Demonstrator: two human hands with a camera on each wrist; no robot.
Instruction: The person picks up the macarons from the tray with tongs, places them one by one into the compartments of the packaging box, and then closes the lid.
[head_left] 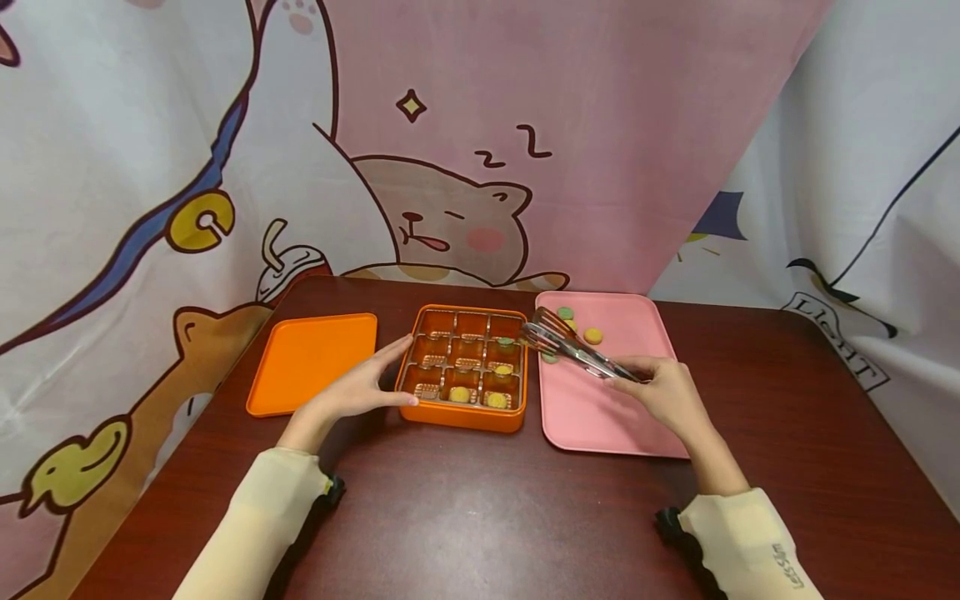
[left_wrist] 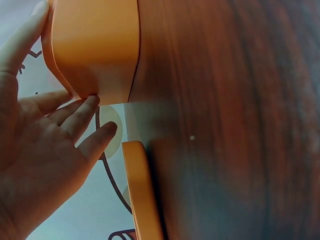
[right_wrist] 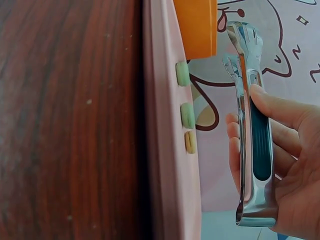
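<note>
My right hand [head_left: 663,396] grips metal food tongs [right_wrist: 260,135] with dark handle insets. Their tips stand apart over the gap between the pink tray [head_left: 600,417] and the orange box [head_left: 465,416]; nothing shows between them in the right wrist view. The box has a divided insert holding a green macaron-like piece [head_left: 506,341] and several yellow ones [head_left: 460,394]. My left hand [head_left: 352,390] touches the box's left side, thumb at the near corner, fingers extended along the wall. On the tray lie green pieces [right_wrist: 183,74] and yellow pieces [head_left: 593,336], partly behind the tongs.
An orange lid [head_left: 311,362] lies flat on the dark wooden table [head_left: 465,517], left of the box. A printed cartoon curtain [head_left: 615,150] hangs behind the table and along both sides.
</note>
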